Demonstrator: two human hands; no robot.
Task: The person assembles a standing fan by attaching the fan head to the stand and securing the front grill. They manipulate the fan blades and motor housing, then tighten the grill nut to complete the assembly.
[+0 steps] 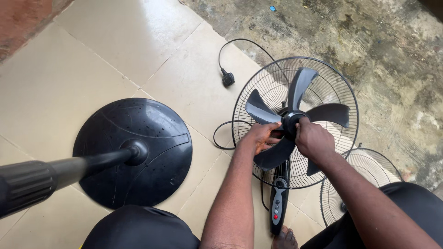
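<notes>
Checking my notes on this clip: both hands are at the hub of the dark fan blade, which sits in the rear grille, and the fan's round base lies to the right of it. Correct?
Not quite. The head view shows the round base to the left of the fan blade, not the right. Both the left hand and right hand are at the hub, with the rear grille behind the blade.

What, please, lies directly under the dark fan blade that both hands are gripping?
The rear wire guard lies beneath the fan blade. The left hand and right hand cover the hub, hiding the motor.
</notes>
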